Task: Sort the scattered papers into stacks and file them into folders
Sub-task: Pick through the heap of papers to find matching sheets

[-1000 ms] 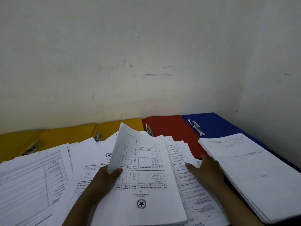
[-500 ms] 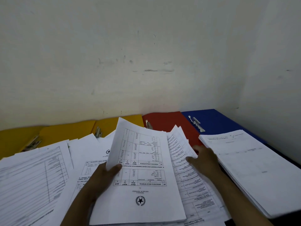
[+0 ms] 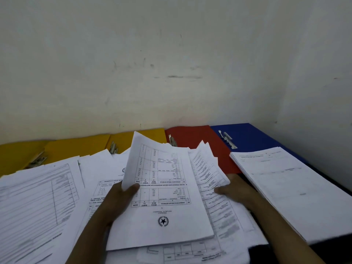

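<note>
My left hand (image 3: 116, 199) grips the left edge of a thin stack of printed sheets (image 3: 163, 199), thumb on top, its far end lifted and curling. My right hand (image 3: 235, 190) holds the right edge of another bundle of papers (image 3: 207, 168), whose far ends fan upward. Loose papers (image 3: 38, 202) cover the table on the left. A neat stack of papers (image 3: 285, 185) lies on the right, partly over the blue folder (image 3: 253, 136). A red folder (image 3: 192, 138) and yellow folders (image 3: 76, 149) lie open along the wall.
A white wall rises right behind the folders, with a corner at the right. Metal fastener clips (image 3: 227, 140) show on the open folders. The table's dark edge (image 3: 331, 246) shows at the lower right.
My right hand has lifted the right bundle's edge, so its far ends now fan up. The left hand's stack has risen slightly. The view has tilted a little.
</note>
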